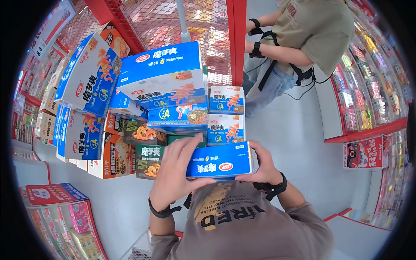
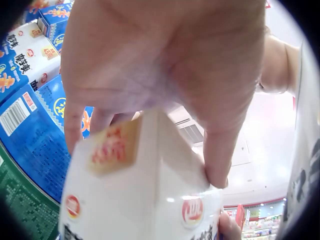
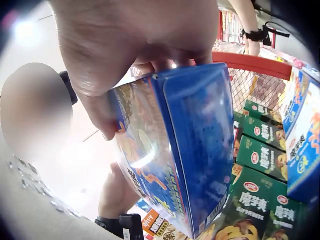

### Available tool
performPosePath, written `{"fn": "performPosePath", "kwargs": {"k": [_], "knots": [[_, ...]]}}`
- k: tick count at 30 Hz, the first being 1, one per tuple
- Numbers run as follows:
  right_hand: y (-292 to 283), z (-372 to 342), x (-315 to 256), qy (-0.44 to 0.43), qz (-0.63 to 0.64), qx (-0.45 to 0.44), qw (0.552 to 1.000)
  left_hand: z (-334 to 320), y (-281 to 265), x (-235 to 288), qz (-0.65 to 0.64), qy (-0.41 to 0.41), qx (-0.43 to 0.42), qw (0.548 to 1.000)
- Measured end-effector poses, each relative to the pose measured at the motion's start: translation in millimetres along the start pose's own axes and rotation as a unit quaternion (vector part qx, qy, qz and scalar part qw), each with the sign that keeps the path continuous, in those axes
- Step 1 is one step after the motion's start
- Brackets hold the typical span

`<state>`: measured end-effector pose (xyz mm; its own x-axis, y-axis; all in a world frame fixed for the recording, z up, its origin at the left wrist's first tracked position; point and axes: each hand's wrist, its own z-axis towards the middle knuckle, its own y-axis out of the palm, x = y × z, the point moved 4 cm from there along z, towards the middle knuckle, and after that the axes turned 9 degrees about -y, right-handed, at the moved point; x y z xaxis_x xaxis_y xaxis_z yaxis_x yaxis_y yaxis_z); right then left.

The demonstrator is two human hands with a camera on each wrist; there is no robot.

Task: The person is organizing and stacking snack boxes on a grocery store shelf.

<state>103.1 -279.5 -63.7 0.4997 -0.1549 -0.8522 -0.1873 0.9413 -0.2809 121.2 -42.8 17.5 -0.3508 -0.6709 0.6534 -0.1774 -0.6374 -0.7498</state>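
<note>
Blue-and-white, one glossy cardboard snack box [image 1: 219,161] sits pinched between thumbs and fingers of the left hand [image 1: 172,170] and right hand [image 1: 267,168], seemingly picked up already, placing left to do, near blue-and-white stacked cartons [image 1: 225,129].

Box [image 1: 220,161]: between left hand [image 1: 173,164] and right hand [image 1: 265,167], before the stack [image 1: 162,69]. Mesh [image 1: 147,21]: behind stack. Second person [image 1: 323,34]: right of mesh, left of shelves [image 1: 368,131]. Poster [image 1: 365,152]: below shelves. Stand [image 1: 54,193]: left of left hand.
</note>
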Motion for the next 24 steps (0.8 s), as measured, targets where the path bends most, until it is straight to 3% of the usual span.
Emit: {"fn": "performPosePath", "kwargs": {"k": [3,6,20,24], "knots": [[-14,-16,10,0.026,-0.002,0.043,0.999,-3,5,-18,-0.014,-0.056,-0.028,0.998],[-25,-30,12,0.08,0.054,0.091,0.991,-9,16,-32,-0.019,-0.054,-0.053,0.997],[-16,-38,20,0.173,0.2,0.155,0.952,-11,47,-41,-0.116,-0.061,-0.134,0.982],[-16,-46,29,0.239,0.206,0.165,0.935,-11,53,-44,-0.142,-0.06,-0.152,0.976]]}}
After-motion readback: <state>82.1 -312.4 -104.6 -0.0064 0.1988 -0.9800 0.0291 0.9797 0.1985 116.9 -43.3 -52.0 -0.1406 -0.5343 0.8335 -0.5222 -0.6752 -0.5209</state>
